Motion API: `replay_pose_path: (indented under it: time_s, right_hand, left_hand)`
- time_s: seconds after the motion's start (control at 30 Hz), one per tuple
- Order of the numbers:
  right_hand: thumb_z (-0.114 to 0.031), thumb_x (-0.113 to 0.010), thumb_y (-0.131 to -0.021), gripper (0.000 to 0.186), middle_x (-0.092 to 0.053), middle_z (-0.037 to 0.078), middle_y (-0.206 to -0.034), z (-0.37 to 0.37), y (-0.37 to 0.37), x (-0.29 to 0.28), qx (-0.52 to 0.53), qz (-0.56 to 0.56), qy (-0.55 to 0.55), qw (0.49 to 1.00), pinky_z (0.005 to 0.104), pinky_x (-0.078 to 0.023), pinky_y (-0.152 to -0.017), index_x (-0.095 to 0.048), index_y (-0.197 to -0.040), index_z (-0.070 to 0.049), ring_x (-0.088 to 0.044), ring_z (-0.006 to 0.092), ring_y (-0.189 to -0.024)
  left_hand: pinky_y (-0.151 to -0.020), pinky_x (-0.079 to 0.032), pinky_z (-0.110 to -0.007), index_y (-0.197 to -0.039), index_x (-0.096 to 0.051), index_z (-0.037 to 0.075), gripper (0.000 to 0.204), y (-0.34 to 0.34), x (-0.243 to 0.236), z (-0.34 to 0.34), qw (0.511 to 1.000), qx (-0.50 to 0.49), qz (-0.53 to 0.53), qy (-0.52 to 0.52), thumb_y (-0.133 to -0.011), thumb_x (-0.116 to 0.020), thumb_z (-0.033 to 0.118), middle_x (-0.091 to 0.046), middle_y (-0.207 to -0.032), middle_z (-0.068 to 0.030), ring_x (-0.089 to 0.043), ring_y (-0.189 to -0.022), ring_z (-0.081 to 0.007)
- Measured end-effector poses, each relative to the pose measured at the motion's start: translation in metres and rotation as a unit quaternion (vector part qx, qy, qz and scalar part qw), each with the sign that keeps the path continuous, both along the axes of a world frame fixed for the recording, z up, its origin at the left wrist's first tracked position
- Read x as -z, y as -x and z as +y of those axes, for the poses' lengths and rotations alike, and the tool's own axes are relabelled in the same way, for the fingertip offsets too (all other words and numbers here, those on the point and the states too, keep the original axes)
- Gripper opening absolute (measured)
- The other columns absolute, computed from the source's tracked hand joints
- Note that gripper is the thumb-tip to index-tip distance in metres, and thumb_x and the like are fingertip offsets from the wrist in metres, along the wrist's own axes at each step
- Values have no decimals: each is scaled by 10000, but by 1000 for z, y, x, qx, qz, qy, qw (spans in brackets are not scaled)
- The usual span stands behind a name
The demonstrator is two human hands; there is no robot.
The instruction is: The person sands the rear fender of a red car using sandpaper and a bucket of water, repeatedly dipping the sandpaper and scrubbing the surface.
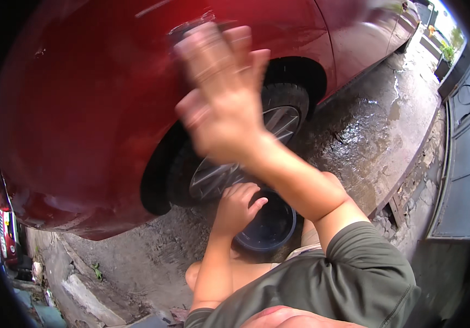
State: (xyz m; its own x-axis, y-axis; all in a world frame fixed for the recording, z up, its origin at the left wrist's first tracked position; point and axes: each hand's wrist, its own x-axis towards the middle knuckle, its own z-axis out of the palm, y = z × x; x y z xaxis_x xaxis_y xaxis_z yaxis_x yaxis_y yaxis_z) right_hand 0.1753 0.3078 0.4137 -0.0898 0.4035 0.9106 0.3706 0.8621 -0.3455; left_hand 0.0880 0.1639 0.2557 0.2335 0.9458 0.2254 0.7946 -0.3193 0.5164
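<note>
Head view, looking down: the right hand is spread flat, fingers apart, pressed or sweeping against the red car just above the wheel arch, blurred with motion. I cannot tell whether a cloth lies under the palm. The left hand is lower, fingers curled loosely over the rim of a dark bucket that sits on the wet concrete ground right beside the wheel; whether it truly grips the rim I can't say.

Risks, as I judge them: the ground is slick with water, so a crouched foot could slide. Leaning on that bucket rim could tip it. Grit under a bare palm might scratch the paint.

Counting: two hands, one bucket, one wheel showing, one red car close up, and another red vehicle at the far left edge. A grey gate stands along the right edge.
</note>
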Motion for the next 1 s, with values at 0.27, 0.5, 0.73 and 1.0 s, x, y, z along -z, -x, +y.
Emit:
replay_pose_path:
  time_s: [0.27,0.5,0.73,1.0]
  right_hand:
    - [-213,-555,-959,732,-257,162,-1704,32,-36,10,154,34,65,985,629,82,-1222,-301,-1630,-68,11,449,-1597]
    - [-228,-593,-923,772,-232,146,-1717,26,-38,6,157,-43,23,986,658,136,-1198,-314,-1629,-86,45,453,-1594]
    - [-295,-719,-819,741,-300,177,-1680,-37,27,-4,-79,-109,-79,988,728,132,-1170,-530,-1503,-84,28,447,-1597]
    - [-331,-654,-881,814,-220,234,-1695,-10,-10,-7,64,-87,22,994,744,111,-1160,-383,-1578,-9,66,476,-1586]
  left_hand:
    - [-994,-477,-466,-1143,-717,29,360,4,-3,1,1000,5,13,0,-904,-762,294,-717,-1189,-156,-637,-1163,-349]
    - [-1093,-384,-478,-1087,-719,46,352,23,5,-4,997,-27,69,-25,-889,-771,333,-730,-1180,-99,-651,-1151,-293]
    - [-1131,-337,-540,-1123,-728,83,373,10,-3,-5,998,-38,-15,-45,-886,-766,368,-731,-1183,-80,-641,-1171,-260]
    - [-1203,-226,-579,-1123,-733,96,400,18,-6,-12,996,-58,65,-15,-885,-755,417,-736,-1171,-67,-635,-1199,-246]
